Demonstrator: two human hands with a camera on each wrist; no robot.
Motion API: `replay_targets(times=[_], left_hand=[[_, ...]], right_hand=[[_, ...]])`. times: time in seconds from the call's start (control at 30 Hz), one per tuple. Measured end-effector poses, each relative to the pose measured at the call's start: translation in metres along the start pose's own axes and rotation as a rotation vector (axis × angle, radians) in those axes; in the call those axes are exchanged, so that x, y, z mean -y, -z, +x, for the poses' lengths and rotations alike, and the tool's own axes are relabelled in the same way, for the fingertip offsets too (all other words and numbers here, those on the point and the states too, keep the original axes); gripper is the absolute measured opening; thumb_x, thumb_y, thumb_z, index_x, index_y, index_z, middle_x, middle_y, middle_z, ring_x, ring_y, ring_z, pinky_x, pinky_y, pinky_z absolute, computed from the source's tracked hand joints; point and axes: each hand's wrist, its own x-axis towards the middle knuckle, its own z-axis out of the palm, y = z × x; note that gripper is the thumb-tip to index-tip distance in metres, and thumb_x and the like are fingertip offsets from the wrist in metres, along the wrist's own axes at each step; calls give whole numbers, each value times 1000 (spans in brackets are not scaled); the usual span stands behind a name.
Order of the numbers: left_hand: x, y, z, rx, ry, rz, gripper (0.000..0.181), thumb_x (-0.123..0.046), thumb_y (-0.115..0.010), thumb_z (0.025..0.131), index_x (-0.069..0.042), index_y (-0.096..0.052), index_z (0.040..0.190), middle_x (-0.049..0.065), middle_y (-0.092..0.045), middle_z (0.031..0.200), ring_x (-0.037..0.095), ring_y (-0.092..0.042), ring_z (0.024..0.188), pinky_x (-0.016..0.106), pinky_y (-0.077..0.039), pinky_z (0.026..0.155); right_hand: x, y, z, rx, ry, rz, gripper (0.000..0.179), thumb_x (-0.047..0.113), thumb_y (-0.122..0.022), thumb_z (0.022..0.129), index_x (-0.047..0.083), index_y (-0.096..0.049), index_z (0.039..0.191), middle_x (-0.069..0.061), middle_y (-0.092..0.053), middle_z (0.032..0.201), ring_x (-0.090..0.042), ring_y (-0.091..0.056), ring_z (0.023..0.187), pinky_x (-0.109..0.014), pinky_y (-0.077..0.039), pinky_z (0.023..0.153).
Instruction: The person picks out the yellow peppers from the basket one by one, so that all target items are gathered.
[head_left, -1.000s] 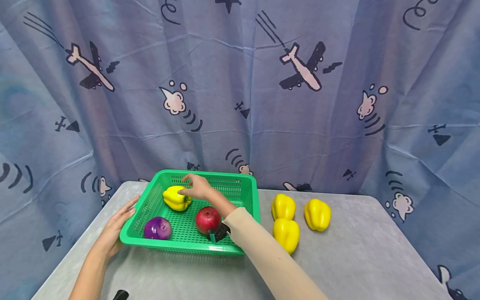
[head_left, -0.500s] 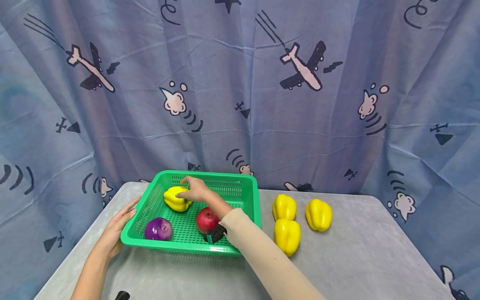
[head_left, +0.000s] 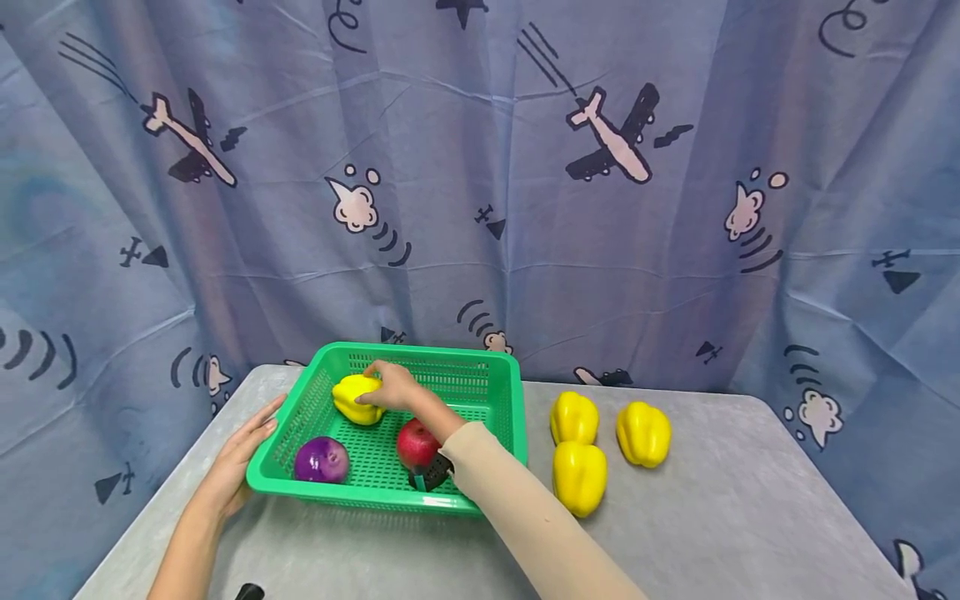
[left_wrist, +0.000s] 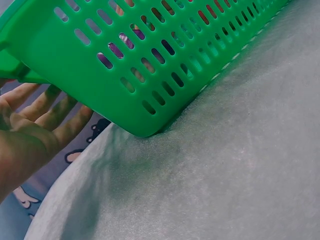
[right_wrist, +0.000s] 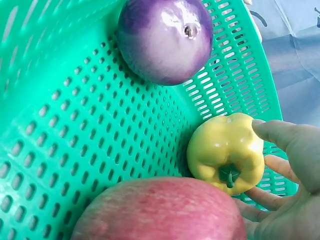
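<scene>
A green plastic basket (head_left: 384, 497) stands on the grey table; its slotted side (left_wrist: 165, 65) fills much of the left wrist view. My left hand (head_left: 238, 462) lies along the basket's left rim with its fingers extended. Inside, at the back left, my right hand (head_left: 393, 387) grips a yellow bell pepper (head_left: 356, 402). The right wrist view shows the thumb on one side of this pepper (right_wrist: 225, 150) and fingers on the other, its green stem facing the camera. A round purple vegetable (head_left: 322, 460) lies front left in the basket, and a red fruit (head_left: 417, 443) sits under my right forearm.
Right of the basket are more yellow bell peppers: one at the back (head_left: 574, 418), one in front of it (head_left: 580, 478), and another farther right (head_left: 644, 434). A patterned blue curtain (head_left: 450, 208) hangs behind the table. A black object (head_left: 250, 592) shows at the bottom edge.
My right hand has come down a little, and its fingers have closed around the bell pepper. The left hand stays at the rim. The whole head view has shifted slightly.
</scene>
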Motion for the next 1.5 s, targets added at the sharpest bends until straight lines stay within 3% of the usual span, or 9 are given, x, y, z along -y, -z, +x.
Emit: replay_targets(times=[0.33, 0.9, 1.17, 1.5], left_hand=[[2, -4, 1, -15, 17, 16, 50, -11, -31, 117, -39, -62, 144, -7, -73, 126, 12, -75, 101, 30, -65, 82], [1, -2, 2, 12, 17, -19, 52, -11, -28, 117, -38, -61, 146, -6, -73, 127, 13, -76, 100, 31, -66, 80], [-1, -2, -1, 6, 17, -22, 53, -10, -29, 117, -39, -62, 145, -6, -73, 126, 13, -76, 99, 30, -66, 80], [-1, -1, -1, 10, 14, -23, 53, -10, -28, 117, -38, -62, 145, -6, -74, 125, 14, -76, 99, 32, -66, 79]], right_hand=[[-6, -3, -5, -22, 6, 16, 57, 20, -82, 95, 7, -57, 144, -15, -63, 139, -26, -63, 119, -27, -58, 88], [1, 4, -6, -21, 24, 0, 62, 22, -83, 95, 8, -54, 148, -14, -62, 142, -27, -61, 124, -29, -57, 90], [6, 10, -9, -23, 19, 25, 61, 21, -83, 94, 7, -55, 146, -15, -65, 135, -23, -64, 113, -25, -58, 85], [14, 19, -17, -28, 45, 6, 61, 23, -84, 93, 7, -57, 145, -15, -66, 133, -22, -64, 113, -22, -56, 84]])
